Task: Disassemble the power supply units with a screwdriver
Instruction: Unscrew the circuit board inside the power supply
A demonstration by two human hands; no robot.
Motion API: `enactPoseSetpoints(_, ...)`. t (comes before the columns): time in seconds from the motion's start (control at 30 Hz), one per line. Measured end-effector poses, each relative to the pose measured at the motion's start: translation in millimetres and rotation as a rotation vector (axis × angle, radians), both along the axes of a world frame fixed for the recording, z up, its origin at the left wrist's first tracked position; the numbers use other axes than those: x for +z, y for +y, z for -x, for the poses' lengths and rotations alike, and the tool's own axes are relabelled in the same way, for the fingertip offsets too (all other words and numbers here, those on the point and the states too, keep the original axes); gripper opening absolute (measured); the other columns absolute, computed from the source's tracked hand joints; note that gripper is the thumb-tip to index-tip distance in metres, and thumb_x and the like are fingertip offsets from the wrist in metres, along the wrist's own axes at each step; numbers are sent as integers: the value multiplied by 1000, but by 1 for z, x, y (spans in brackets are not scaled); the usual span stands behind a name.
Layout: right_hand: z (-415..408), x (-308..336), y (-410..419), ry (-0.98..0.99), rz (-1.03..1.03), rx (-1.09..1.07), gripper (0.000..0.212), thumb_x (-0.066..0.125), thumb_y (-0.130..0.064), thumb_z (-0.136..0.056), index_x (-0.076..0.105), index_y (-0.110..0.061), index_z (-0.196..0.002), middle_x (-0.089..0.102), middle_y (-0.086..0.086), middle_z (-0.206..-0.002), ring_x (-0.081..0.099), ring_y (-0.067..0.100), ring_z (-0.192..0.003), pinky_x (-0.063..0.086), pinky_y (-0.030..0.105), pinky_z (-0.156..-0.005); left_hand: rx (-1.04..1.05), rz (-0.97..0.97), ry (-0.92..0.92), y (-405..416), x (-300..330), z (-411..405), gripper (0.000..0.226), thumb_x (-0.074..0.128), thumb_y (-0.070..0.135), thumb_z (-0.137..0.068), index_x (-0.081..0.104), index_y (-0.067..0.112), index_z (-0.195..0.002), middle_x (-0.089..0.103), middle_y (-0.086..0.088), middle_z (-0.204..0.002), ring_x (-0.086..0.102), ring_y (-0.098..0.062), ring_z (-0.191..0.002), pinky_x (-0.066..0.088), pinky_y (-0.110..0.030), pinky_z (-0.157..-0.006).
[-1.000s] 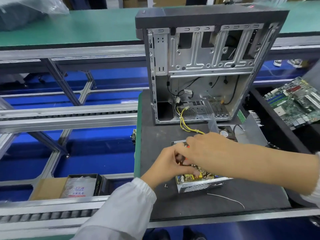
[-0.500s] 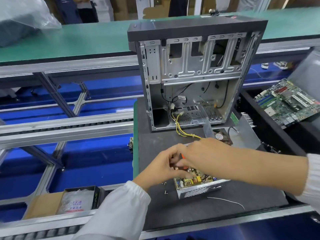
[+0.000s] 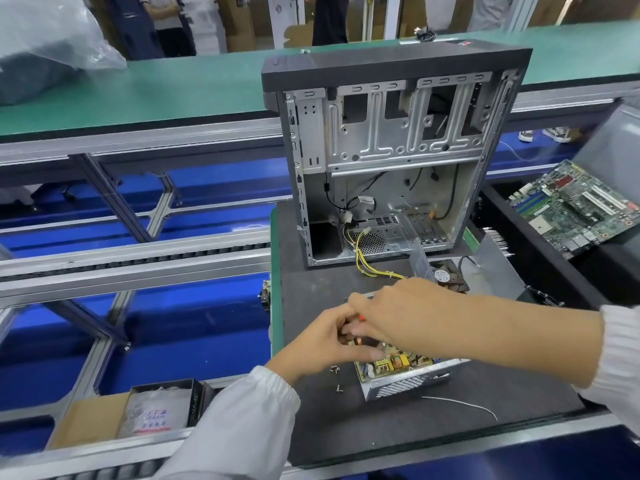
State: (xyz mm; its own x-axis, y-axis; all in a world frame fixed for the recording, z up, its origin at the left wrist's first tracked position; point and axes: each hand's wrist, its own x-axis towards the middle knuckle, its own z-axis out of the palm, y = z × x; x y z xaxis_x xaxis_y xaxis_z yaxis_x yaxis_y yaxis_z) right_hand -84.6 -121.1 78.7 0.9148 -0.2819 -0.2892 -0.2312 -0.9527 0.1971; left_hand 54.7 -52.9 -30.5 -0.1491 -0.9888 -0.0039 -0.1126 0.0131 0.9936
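An opened power supply unit [image 3: 405, 379] lies on the dark mat [image 3: 381, 427], its circuit board with yellow parts showing above a perforated metal wall. My right hand [image 3: 398, 317] reaches over it from the right and grips a screwdriver, of which only a bit of orange handle [image 3: 362, 318] shows. My left hand [image 3: 322, 341] comes in from the lower left, fingers curled at the unit's left end beside the tool. What the left fingers hold is hidden. Yellow wires [image 3: 370, 268] run from the unit into the computer case [image 3: 388, 150].
Loose screws [image 3: 334, 369] and a thin white wire [image 3: 460, 405] lie on the mat. A fan [image 3: 450, 277] sits behind the unit. A motherboard [image 3: 575, 206] rests at right. A cardboard box [image 3: 156, 414] sits on the conveyor rail at lower left. People stand beyond the green belt.
The view has tilted up and shifted, so the case sits lower in frame. Both hands stay together over the unit's left end, with only small finger movement.
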Motion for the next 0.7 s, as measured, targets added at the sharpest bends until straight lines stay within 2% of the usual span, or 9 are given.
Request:
enactPoseSetpoints(0.07, 1, 7, -1, 89, -136, 21, 23, 42, -29, -100, 34, -19, -120, 43, 5, -94, 60, 32, -88, 48, 42, -65, -28, -24, -2, 1, 3, -3, 25, 76, 18, -81, 64, 39, -77, 45, 10, -67, 40, -14, -68, 36, -29, -73)
enactPoseSetpoints(0.13, -1, 16, -4, 225, -242, 11, 37, 49, -17, -96, 34, -23, -129, 32, -1, -92, 57, 29, -87, 52, 47, -73, -30, -12, 15, -1, 1, -3, 29, 76, 10, -81, 69, 38, -78, 53, 9, -70, 43, -9, -67, 39, -23, -69)
enactPoseSetpoints(0.23, -2, 24, -6, 217, -348, -120, 35, 52, -41, -96, 37, -22, -121, 43, 0, -96, 54, 24, -88, 49, 43, -71, 6, 3, -25, -6, 5, 4, 25, 83, 11, -74, 70, 33, -78, 48, -8, -71, 36, -21, -68, 31, -32, -64)
enactPoseSetpoints(0.3, -2, 27, -2, 171, -228, -220, 47, 44, -61, -91, 40, -18, -110, 51, 4, -92, 55, 24, -82, 41, 34, -60, 16, 9, -44, -8, 4, 9, 20, 86, 15, -70, 69, 18, -82, 52, -5, -71, 41, -20, -69, 33, -33, -67)
enactPoseSetpoints(0.33, -3, 25, 2, 183, -108, -223, 46, 40, -60, -93, 45, -18, -110, 55, 5, -95, 58, 25, -85, 39, 32, -60, 12, 11, -38, -8, 2, 12, 22, 86, 13, -69, 69, 18, -82, 59, 3, -73, 50, -13, -70, 39, -29, -70)
enactPoseSetpoints(0.43, -6, 10, 9, 193, 160, -57, 27, 38, -34, -103, 50, -18, -120, 57, 5, -108, 60, 28, -100, 40, 35, -65, 23, 22, -44, -10, 1, 19, 38, 85, 3, -69, 68, 36, -76, 67, 24, -72, 58, 11, -73, 42, -9, -72)
enactPoseSetpoints(0.5, -4, 8, 9, 142, 121, -83, 26, 44, -26, -101, 44, -15, -124, 53, 7, -112, 59, 28, -101, 36, 34, -62, 14, 0, -10, -9, 5, 14, 38, 80, -2, -73, 64, 32, -78, 62, 25, -69, 55, 11, -69, 40, -6, -68)
enactPoseSetpoints(0.63, 5, 8, 2, 28, -59, 33, 47, 59, -2, -83, 41, -20, -123, 36, 3, -108, 45, 21, -97, 23, 24, -52, -57, -38, 62, -6, 11, -3, 29, 70, 3, -86, 73, 31, -93, 66, 13, -89, 59, 0, -85, 44, -13, -79)
enactPoseSetpoints(0.7, 6, 10, -3, 19, -144, 43, 42, 62, -7, -84, 42, -22, -117, 32, -2, -101, 44, 19, -92, 23, 23, -50, -77, -16, 32, -8, 9, -4, 28, 72, 3, -84, 74, 30, -89, 63, 12, -82, 53, -3, -75, 42, -14, -72)
